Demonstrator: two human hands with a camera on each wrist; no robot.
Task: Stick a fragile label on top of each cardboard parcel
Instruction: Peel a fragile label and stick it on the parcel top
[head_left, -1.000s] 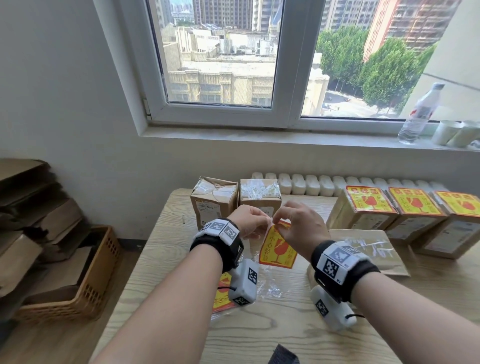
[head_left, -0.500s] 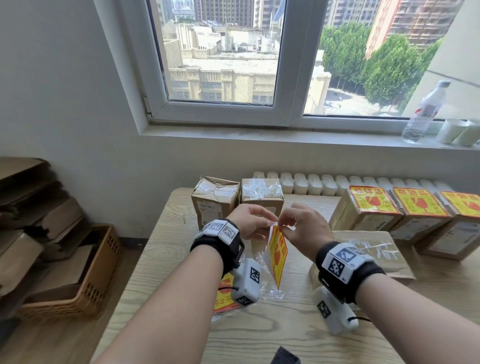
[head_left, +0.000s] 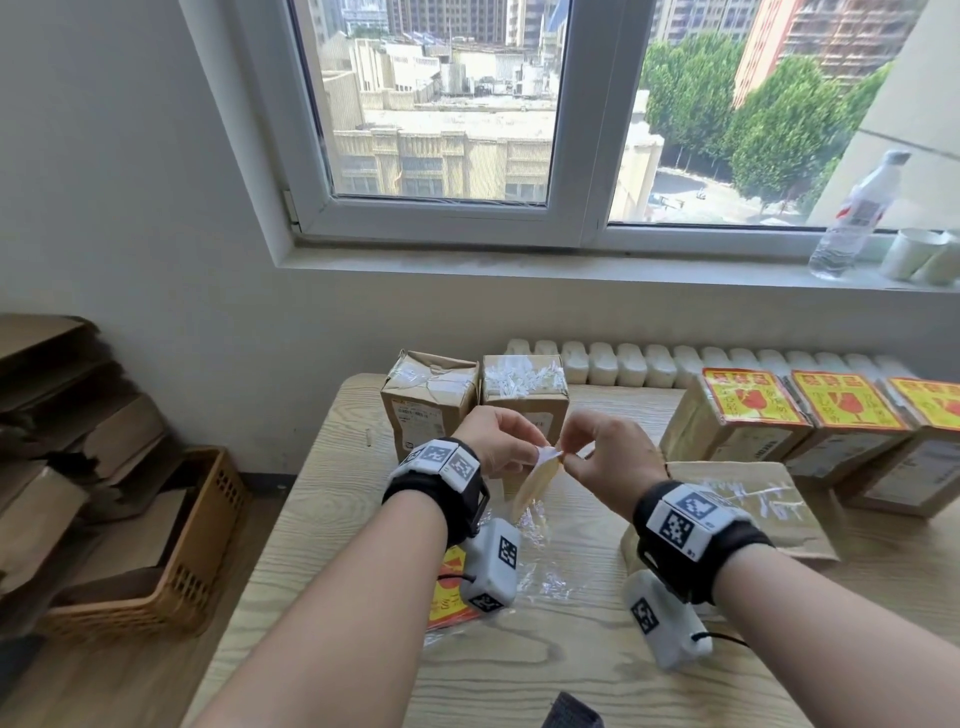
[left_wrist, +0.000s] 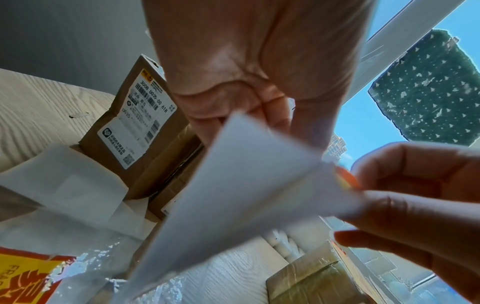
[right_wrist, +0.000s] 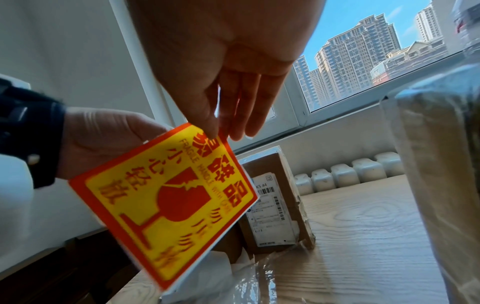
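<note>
Hidden: from the head view your knuckles cover the pinch itself, and the fragile label (head_left: 537, 480) shows only edge-on as a pale sliver. The left wrist view gives only its white backing side, blurred. Whether label and backing have parted at the corner, cannot tell.

Grip: your left hand (head_left: 498, 441) has thumb and fingers curled onto the top corner of the label from 9 o'clock. Your right hand (head_left: 608, 457) pinches the same corner from 3 o'clock; in the right wrist view its fingertips (right_wrist: 215, 131) sit on the label's red border, printed face toward that camera. The label hangs down from the two pinches, clear of the table (head_left: 571, 665).

Room: two unlabelled parcels (head_left: 475, 400) stand side by side at 12 o'clock, just beyond your hands. Three labelled parcels (head_left: 810, 421) line up at 2 o'clock toward the right edge, the last one cut off by the frame. A flat brown package (head_left: 769, 499) lies at 3 o'clock, partly under your right wrist. The label pack (head_left: 449, 597) in crinkled clear wrap lies at 7 o'clock beneath your left wrist, mostly covered. Bare tabletop runs at 6 o'clock.
</note>
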